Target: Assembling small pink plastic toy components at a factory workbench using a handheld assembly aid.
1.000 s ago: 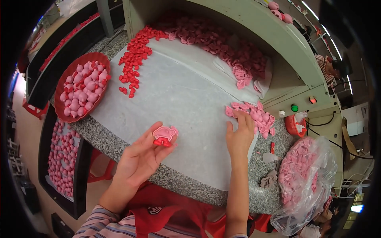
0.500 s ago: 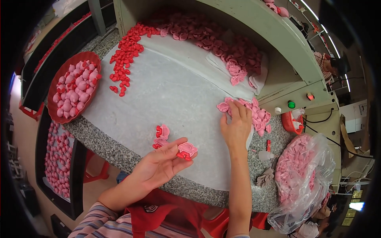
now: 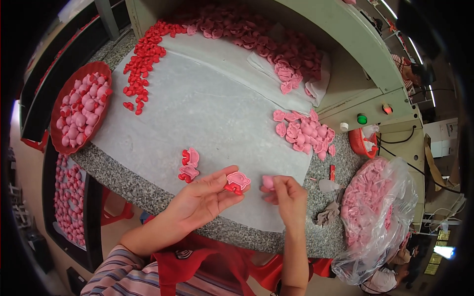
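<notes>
My left hand (image 3: pixel 200 200) pinches a pink half-shell with red feet (image 3: pixel 238 180) between thumb and fingers, its hollow side facing up. Close to its right, my right hand (image 3: pixel 290 198) grips a rounded pink shell piece (image 3: pixel 268 182) by thumb and fingertips; the two pieces are apart. Beside the left hand, two more pink half-shells with red parts (image 3: pixel 189 157) lie on the white paper sheet (image 3: pixel 197 108). A loose pile of pink shell pieces (image 3: pixel 307 132) sits beyond my right hand. Many small red pieces (image 3: pixel 143 59) are spread at the far left of the sheet.
A red bowl (image 3: pixel 57 106) of pink-and-red balls stands at the left edge. More pink shells (image 3: pixel 252 32) are heaped under the grey machine hood (image 3: pixel 345 44). On the right are a red basket (image 3: pixel 356 143), a glue-like tube (image 3: pixel 332 172) and a clear bag of pink pieces (image 3: pixel 368 207).
My right hand has left the pink pile and come back toward my left hand with a pink shell piece. The left hand still holds its half-shell. The whole view has shifted slightly.
</notes>
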{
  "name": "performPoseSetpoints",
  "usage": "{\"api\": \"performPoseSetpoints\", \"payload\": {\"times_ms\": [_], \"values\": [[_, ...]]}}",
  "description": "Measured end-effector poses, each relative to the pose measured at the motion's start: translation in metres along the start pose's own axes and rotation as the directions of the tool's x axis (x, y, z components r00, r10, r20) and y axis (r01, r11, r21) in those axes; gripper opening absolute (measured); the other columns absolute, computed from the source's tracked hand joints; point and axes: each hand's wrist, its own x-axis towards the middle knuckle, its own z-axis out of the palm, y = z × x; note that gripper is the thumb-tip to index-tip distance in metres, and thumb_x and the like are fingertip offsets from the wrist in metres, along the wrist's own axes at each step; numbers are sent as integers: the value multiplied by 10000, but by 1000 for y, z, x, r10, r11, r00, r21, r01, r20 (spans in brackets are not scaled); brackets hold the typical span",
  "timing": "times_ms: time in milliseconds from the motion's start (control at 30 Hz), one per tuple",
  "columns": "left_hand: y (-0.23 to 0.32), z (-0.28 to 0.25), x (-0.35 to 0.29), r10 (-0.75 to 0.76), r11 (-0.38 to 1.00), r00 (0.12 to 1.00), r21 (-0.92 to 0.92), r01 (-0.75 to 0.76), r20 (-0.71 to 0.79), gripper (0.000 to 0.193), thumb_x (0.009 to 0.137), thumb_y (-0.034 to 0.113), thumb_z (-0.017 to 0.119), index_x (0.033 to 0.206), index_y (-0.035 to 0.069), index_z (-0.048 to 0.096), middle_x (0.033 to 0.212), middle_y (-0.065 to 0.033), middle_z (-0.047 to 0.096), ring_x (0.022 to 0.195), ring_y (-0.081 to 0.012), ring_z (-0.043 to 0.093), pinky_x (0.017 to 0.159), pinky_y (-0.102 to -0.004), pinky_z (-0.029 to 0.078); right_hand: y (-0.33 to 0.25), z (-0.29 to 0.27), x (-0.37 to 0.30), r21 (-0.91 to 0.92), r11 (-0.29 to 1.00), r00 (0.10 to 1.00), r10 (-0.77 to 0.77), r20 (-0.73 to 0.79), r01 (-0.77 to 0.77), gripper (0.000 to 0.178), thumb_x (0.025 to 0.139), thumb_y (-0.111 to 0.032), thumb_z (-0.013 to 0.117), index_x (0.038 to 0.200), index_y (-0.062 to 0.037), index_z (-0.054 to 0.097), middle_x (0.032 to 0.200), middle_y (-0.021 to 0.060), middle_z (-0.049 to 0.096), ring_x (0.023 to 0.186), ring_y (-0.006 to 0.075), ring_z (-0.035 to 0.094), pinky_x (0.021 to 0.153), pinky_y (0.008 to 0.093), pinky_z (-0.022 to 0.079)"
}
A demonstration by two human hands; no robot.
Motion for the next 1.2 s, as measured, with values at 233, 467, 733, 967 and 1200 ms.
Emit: {"api": "performPoseSetpoints", "payload": {"times_ms": [233, 467, 733, 967, 1200], "values": [[-8, -1, 3, -93, 996, 995, 9, 93, 40, 386, 894, 109, 460, 1245, -25, 369, 1140, -151, 518, 1090, -258, 504, 963, -356, 408, 12, -6, -30, -729, 684, 958, -199, -205, -15, 158, 781, -139, 623, 837, 9, 629, 686, 137, 632, 534, 173, 598, 494, 279, 458], [-13, 1, -3, -107, 994, 994, -6, 107, 36, 391, 891, 105, 463, 1248, -19, 365, 1133, -149, 520, 1082, -250, 511, 964, -362, 408, 22, -5, -20, -592, 641, 819, -571, 57, 488, 220, 685, -5, 666, 902, -27, 644, 918, 114, 618, 796, 214, 605, 646, 306, 490], [-13, -5, -3, -89, 996, 996, -17, 90, 15, 387, 880, 104, 478, 1238, -6, 380, 1143, -163, 506, 1092, -274, 501, 957, -380, 414, 22, 8, -44, -563, 713, 886, -457, 80, 419, 213, 689, -41, 679, 899, -36, 640, 870, 104, 610, 782, 217, 602, 671, 297, 481], [-17, -5, -8, -101, 995, 994, -6, 101, 28, 409, 886, 96, 464, 1258, -25, 347, 1141, -161, 507, 1074, -263, 516, 964, -374, 406, 39, -6, -35, -473, 853, 913, -352, -205, 222, 136, 742, -33, 641, 877, -20, 648, 799, 61, 544, 684, 123, 526, 578, 235, 422], [-12, -7, -8, -86, 996, 996, -8, 86, -20, 393, 892, 99, 458, 1253, -20, 360, 1133, -154, 515, 1086, -254, 505, 966, -364, 402, 20, 14, -100, -535, 765, 862, -491, -125, 358, 309, 649, -60, 720, 942, -39, 623, 844, 89, 555, 676, 181, 530, 594, 277, 438]]}}
